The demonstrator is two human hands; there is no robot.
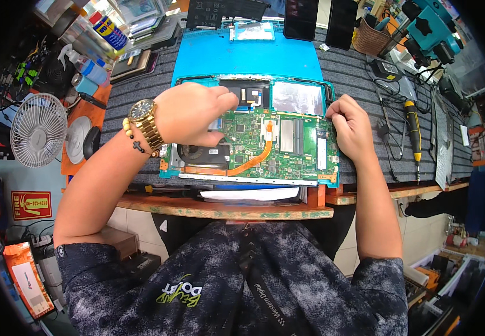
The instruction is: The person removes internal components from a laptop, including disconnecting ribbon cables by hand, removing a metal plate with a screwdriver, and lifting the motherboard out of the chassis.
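Note:
An opened laptop base (248, 181) lies in front of me on the ribbed grey mat, its insides exposed. It shows a green circuit board (253, 157), a copper heat pipe (262, 158) and a black fan (203, 153). Over the left part of the board hovers my left hand (195, 115), fingers curled, with a gap between thumb and index finger; nothing shows between them. My right hand (353, 129) is closed at the base's right edge, thumb and bent fingers gripping near the hinge corner. Its inner fingers are partly hidden.
Beyond the base is a blue panel (248, 56), with a black battery pack (225, 14) behind it. A yellow-black screwdriver (413, 131) and cables lie at right. At left stand a small white fan (38, 130), a spray bottle (88, 67) and a blue-yellow can (108, 32).

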